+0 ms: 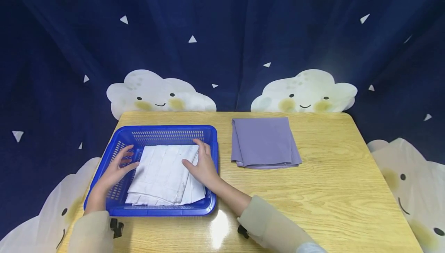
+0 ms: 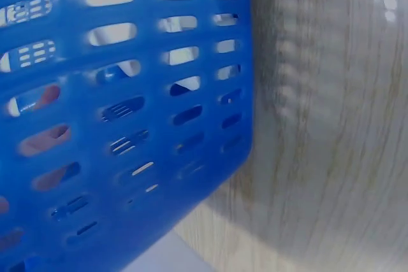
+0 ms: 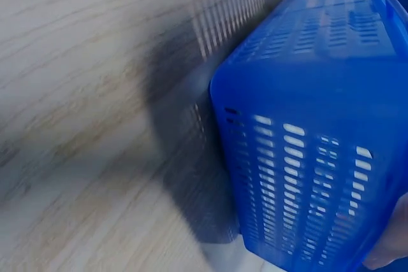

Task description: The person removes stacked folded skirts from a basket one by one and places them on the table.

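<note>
A blue plastic basket (image 1: 163, 211) with slotted walls stands on the left part of the table. Folded white cloths (image 1: 161, 174) lie stacked inside it, their lower layers fanning out at the front and right. My left hand (image 1: 116, 170) reaches over the basket's left side, fingers spread and bent slightly, thumb beside the stack's left edge. At the stack's upper right corner is my right hand (image 1: 205, 168), thumb and fingers apart over the cloth; whether it touches cannot be made out. Through the slots in the left wrist view, bits of fingers (image 2: 48, 141) show.
A folded purple cloth (image 1: 262, 143) lies to the right of the basket on the wooden table (image 1: 330, 191). Behind the table hangs a dark blue curtain (image 1: 229, 21) with white triangles and smiling clouds. The basket's raised rim surrounds the cloths.
</note>
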{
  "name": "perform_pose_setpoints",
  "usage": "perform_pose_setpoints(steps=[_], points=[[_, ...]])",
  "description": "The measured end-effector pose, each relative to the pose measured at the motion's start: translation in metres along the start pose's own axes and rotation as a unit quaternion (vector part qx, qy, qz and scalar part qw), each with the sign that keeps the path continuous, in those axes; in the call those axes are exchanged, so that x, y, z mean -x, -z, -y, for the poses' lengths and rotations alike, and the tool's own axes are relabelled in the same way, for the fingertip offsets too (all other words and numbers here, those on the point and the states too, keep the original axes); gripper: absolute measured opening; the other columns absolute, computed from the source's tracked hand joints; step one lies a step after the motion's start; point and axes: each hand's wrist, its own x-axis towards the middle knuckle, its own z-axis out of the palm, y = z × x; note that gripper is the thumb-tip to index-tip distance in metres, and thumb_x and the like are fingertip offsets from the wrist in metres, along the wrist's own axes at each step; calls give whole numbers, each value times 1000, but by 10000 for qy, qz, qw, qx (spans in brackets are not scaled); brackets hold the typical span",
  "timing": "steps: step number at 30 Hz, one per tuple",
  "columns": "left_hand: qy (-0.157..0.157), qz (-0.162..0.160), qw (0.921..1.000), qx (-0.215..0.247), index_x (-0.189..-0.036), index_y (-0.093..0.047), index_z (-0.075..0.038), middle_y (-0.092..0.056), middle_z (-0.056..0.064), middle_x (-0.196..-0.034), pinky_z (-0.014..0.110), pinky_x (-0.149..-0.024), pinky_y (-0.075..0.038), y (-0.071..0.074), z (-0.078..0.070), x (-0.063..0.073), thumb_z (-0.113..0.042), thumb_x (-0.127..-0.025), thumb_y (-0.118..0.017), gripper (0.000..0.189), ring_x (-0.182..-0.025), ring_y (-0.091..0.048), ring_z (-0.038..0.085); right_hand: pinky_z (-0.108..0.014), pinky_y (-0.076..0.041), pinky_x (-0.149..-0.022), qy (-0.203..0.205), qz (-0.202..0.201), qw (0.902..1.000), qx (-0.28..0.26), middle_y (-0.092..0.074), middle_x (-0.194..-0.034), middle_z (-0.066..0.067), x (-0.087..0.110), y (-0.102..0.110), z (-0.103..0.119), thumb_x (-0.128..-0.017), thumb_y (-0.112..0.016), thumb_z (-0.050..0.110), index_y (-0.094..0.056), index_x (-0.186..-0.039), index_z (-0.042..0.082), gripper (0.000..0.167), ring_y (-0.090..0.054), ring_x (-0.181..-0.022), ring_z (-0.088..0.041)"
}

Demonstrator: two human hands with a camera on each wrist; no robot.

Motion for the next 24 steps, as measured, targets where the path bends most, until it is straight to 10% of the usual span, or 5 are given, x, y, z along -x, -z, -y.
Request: perform_pose_setpoints(steps=[24], points=[[312, 502, 9982, -24, -145, -15, -5, -23, 36, -136, 62, -90, -35, -8, 8, -5, -23, -90, -57, 71, -118, -31, 55, -51, -35, -93, -1567, -181, 9875, -4, -28, -133, -22, 0, -37, 2, -72, -73, 19, -33, -134, 12, 74, -36, -112, -44]])
